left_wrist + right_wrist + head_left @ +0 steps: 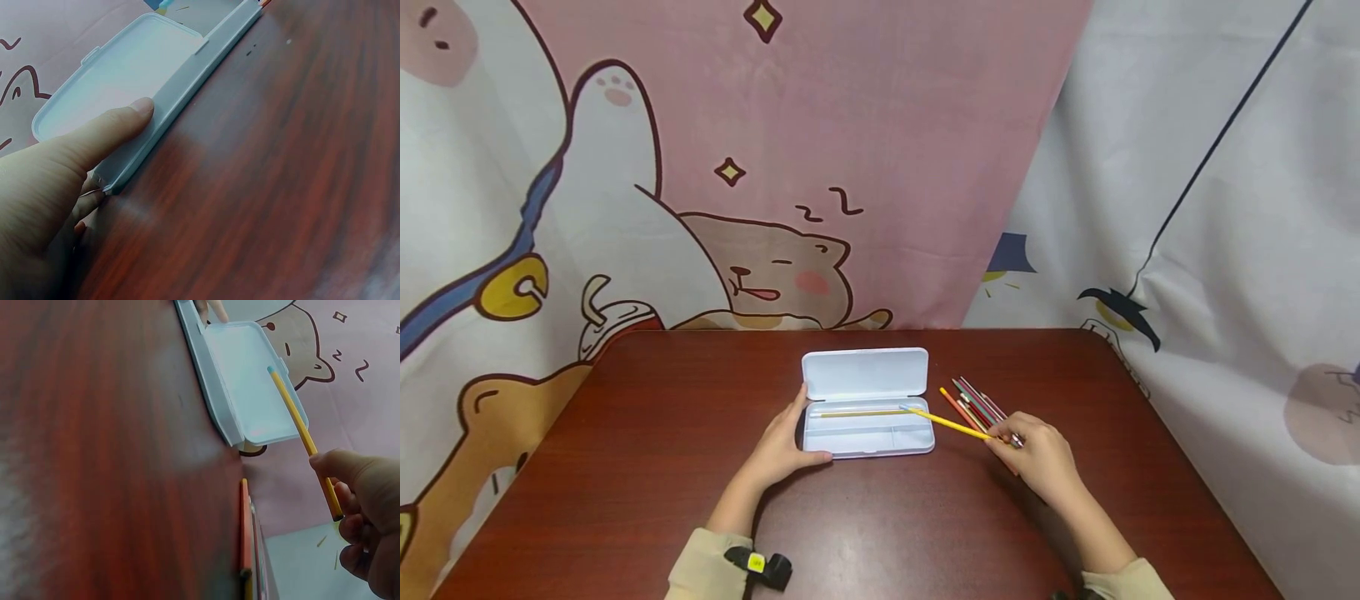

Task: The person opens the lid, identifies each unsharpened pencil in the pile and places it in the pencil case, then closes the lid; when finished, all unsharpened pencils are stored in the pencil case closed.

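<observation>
A white pencil case (850, 442) lies on the table with its lid (865, 373) raised at the back. My left hand (784, 446) grips its left end; in the left wrist view the thumb (119, 125) lies along the front rim. My right hand (1037, 454) pinches a yellow pencil (951, 423) near one end. The pencil's light-blue tip reaches over the right part of the case, above the long back compartment. A gold-coloured pencil (857, 414) lies lengthwise in that compartment. The case's inside is hidden in both wrist views.
Several loose pencils (957, 406), orange, green and reddish among them, lie in a pile right of the case, partly behind my right hand. The dark red-brown table (880, 525) ends at a cartoon-printed cloth (887, 167) at the back.
</observation>
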Tool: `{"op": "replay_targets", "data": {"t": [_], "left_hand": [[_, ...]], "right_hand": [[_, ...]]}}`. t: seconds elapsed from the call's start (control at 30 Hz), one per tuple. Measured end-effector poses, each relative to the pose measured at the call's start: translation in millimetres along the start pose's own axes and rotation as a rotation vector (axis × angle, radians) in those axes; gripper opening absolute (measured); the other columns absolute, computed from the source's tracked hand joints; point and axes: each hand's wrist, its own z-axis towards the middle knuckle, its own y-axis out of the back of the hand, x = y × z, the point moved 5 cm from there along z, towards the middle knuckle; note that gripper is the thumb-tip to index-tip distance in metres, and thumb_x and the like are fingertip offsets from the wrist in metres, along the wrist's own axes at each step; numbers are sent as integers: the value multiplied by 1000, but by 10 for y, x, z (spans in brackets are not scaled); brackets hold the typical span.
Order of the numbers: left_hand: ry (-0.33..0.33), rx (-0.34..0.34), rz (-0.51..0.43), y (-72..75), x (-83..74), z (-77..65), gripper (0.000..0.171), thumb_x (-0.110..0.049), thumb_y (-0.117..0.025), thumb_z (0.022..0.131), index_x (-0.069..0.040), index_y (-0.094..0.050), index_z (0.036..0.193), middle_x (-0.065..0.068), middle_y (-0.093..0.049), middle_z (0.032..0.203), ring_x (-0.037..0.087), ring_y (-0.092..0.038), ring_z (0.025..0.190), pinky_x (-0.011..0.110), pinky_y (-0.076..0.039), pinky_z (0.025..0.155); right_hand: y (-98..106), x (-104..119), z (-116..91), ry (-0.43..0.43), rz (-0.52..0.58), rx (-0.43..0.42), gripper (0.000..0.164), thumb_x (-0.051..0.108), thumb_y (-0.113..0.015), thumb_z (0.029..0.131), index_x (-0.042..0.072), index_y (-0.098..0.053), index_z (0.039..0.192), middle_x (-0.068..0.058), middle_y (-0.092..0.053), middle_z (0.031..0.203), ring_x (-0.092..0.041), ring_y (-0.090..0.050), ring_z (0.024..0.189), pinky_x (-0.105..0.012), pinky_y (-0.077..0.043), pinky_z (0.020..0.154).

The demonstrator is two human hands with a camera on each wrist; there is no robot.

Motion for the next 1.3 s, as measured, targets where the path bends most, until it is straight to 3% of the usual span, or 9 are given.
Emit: {"op": "replay_targets", "data": {"t": [0.3, 0.7, 0.93, 1.3], "left_hand": [[1, -2, -2, 4, -14, -1, 126, -44, -89, 62, -11, -11, 155, 15, -42, 145, 35, -30, 136, 55, -24, 107], [14, -11, 0, -17, 26, -1, 126, -45, -89, 60, -13, -12, 155, 14, -40, 147, 34, -30, 136, 54, -25, 107], [9, -8, -4, 6, -1, -1, 126, -45, -89, 61, -12, -11, 155, 14, -41, 146, 35, -30, 136, 54, -24, 107], [-4, -20, -1, -7, 15, 4, 127, -45, -89, 60, -12, -12, 155, 14, -44, 144, 35, -31, 135, 54, -25, 107]], "right_hand": [[-143, 158, 241, 76, 34, 43, 15, 17, -84, 71, 23, -71, 77, 18, -52, 70, -8, -49, 62, -27, -36, 51], [-448, 355, 495, 195, 118, 85, 17, 15, -84, 71, 24, -70, 75, 13, -50, 66, -10, -49, 62, -24, -36, 51], [-640, 436, 594, 219, 156, 123, 15, 16, -84, 72, 22, -72, 78, 21, -47, 68, -1, -46, 63, -24, -38, 55], [-893, 499, 660, 271, 145, 123, 14, 19, -84, 71, 23, -72, 77, 18, -51, 68, 1, -47, 63, -19, -38, 53]]}}
